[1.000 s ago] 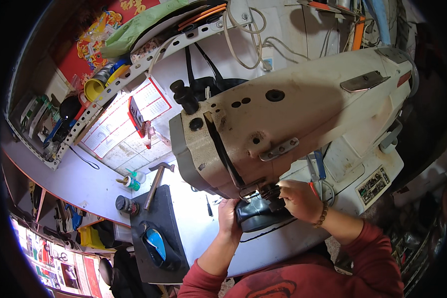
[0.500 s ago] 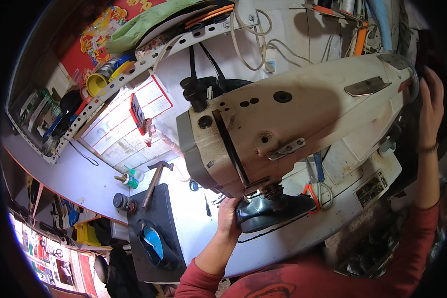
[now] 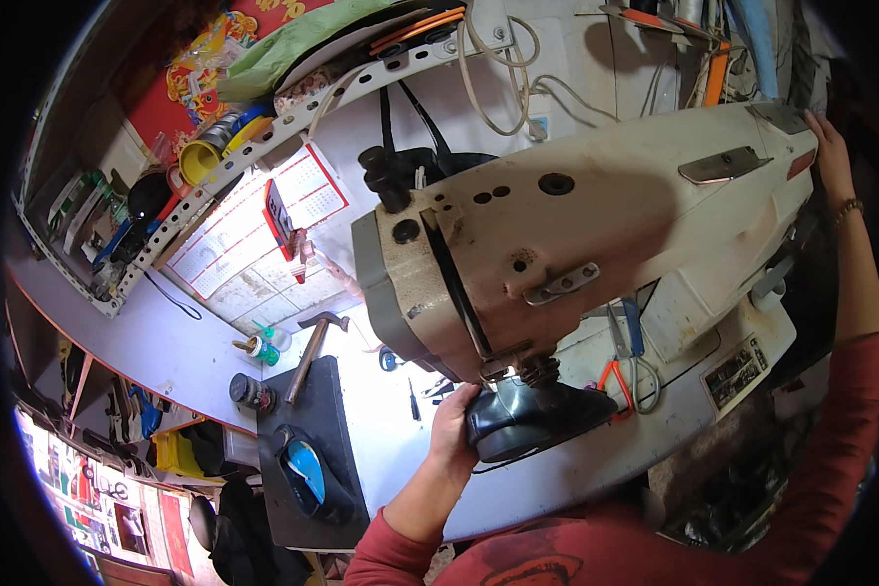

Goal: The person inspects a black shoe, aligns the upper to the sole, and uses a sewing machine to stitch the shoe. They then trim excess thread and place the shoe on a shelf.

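Basically, left hand grips the shiny black leather shoe just right of it, under the beige metal sewing machine; right hand touches the machine's end, hold unclear. Steady left-side support probably helps.

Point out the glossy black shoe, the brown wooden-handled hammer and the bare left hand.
Glossy black shoe [image 3: 527, 426]: head view, on its side.
Brown wooden-handled hammer [image 3: 309, 362]: head view, partway along the handle.
Bare left hand [image 3: 450, 430]: head view, on its back.
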Tool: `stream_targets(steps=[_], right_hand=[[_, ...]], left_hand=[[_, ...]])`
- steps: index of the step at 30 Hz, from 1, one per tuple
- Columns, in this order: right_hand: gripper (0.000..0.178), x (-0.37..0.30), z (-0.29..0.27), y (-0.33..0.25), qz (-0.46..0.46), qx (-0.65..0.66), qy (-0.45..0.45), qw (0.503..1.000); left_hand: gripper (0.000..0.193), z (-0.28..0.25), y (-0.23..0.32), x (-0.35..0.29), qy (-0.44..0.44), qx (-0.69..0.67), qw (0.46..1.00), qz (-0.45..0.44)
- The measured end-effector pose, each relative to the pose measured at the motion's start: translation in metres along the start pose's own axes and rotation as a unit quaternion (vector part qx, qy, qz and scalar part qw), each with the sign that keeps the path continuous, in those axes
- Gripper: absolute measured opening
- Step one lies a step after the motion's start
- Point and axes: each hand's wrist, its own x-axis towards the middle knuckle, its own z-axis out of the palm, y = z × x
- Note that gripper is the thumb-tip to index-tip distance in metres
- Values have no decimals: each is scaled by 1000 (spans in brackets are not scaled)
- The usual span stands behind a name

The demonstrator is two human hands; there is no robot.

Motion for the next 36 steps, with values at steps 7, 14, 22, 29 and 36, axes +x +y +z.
stream_targets(steps=[7, 14, 22, 29, 36], right_hand=[[47, -17, 2, 21, -52, 0, 39, 998], [48, -22, 4, 33, -51, -31, 78, 995], [44, -88, 18, -77, -110, -7, 247, 963], [19, -388, 154, -133, -503, 8, -301, 810], [18, -434, 208, -103, -451, -141, -416, 777]], left_hand=[[21, -3, -4, -3, -9, -12, 1000, -3], [20, -10, 1, -25, -74, -59, 995, -41], [14, -52, 44, -66, -2, -4, 997, -71], [17, -54, 68, -58, -114, 224, 964, 89], [15, -25, 78, -65, -186, 387, 897, 102]])
